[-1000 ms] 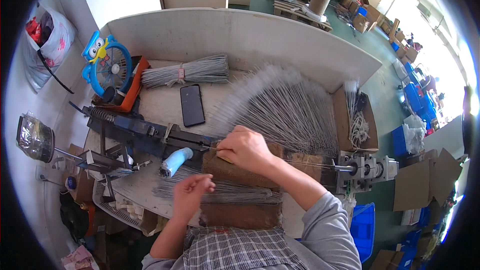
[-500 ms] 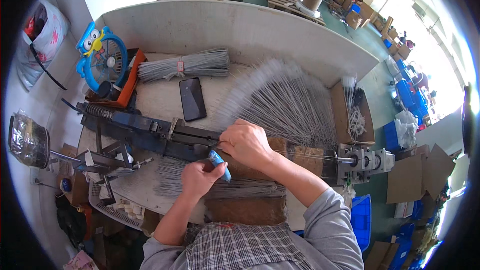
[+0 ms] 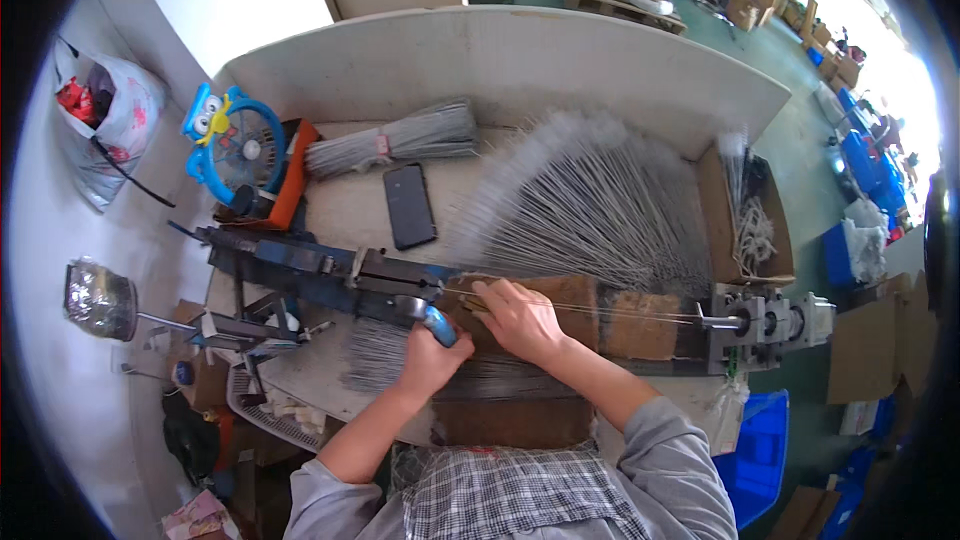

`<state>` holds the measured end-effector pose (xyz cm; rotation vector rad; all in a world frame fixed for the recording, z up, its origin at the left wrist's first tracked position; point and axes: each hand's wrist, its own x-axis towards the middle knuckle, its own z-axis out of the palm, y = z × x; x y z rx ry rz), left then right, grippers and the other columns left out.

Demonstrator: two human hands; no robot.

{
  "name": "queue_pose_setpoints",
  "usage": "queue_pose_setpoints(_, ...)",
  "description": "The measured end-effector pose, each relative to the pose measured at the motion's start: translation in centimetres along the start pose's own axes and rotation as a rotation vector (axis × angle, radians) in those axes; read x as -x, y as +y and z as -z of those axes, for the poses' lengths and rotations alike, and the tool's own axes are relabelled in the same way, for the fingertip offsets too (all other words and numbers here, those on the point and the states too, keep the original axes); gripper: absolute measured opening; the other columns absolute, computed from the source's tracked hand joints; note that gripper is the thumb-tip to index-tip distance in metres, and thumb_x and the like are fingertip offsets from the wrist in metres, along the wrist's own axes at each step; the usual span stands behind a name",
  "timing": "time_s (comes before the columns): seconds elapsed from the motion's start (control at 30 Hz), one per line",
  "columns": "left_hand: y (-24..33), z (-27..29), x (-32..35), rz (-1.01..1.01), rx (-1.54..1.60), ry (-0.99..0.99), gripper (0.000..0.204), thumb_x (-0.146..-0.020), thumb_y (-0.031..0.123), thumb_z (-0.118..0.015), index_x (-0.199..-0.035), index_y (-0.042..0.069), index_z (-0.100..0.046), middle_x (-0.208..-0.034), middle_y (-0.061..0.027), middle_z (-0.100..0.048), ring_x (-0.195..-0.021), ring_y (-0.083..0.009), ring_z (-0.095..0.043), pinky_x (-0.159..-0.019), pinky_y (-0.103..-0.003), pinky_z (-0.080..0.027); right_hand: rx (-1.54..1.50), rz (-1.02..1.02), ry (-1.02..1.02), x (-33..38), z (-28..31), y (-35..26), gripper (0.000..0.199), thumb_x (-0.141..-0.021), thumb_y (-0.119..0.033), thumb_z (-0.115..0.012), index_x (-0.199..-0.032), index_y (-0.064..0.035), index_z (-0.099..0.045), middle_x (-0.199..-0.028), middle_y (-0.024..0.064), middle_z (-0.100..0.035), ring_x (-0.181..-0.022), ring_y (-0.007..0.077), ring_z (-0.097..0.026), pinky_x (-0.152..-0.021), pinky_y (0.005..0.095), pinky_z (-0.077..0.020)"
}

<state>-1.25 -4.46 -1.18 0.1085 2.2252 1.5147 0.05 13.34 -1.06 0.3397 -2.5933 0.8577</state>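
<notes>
My left hand [image 3: 434, 360] is closed around a blue handle [image 3: 439, 326] with a rounded metal head [image 3: 409, 307], at the near side of a long dark metal bench fixture [image 3: 300, 268]. Close to its right, my right hand [image 3: 525, 324] has its fingers pinched at the thin wires [image 3: 620, 312]. These wires stretch from the fixture's middle to a metal chuck assembly [image 3: 765, 328] at the right. Below them lies a worn brown board [image 3: 640, 330]. My fingers hide where the wires pass through the right hand.
Behind the wires fans a large spread of grey bristled wires [image 3: 620, 200]. A tied bundle [image 3: 430, 135], a phone [image 3: 410, 206] and a blue fan [image 3: 245, 145] sit farther back left. A cardboard box [image 3: 770, 230] stands right. More wire pieces [image 3: 375, 350] lie near the left forearm.
My right hand has moved right, away from the fixture's middle and along the wires. The left hand now wraps the blue handle more fully. The whole view has shifted a little.
</notes>
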Motion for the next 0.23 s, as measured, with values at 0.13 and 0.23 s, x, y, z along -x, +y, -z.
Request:
queue_pose_setpoints(0.13,-2.4,2.2,0.8,-0.137,-0.163,0.028,0.016,-0.082,0.01,-0.07,-0.087,0.003,-0.057,-0.077,-0.0047,-0.06,-0.075,-0.0145,-0.06,-0.068,-0.031,-0.049,0.032,0.079,-0.074,0.0,0.1,-0.6,0.018,-0.076,-0.02,-0.07,-0.087,-0.0077,-0.063,-0.081,0.0071,-0.057,-0.075,0.0276,-0.061,-0.067,0.0407,-0.0519)
queue_pose_setpoints(0.23,-2.7,4.7,1.6,-0.133,0.273,0.186,0.017,-0.087,0.015,-0.068,-0.096,0.005,-0.058,-0.083,-0.0045,-0.061,-0.077,-0.0159,-0.061,-0.072,-0.033,-0.05,-0.023,0.044,-0.236,0.8,0.7,0.5,0.015,-0.076,-0.019,-0.071,-0.086,-0.009,-0.067,-0.08,0.0064,-0.058,-0.08,0.0244,-0.064,-0.07,0.039,-0.0542)
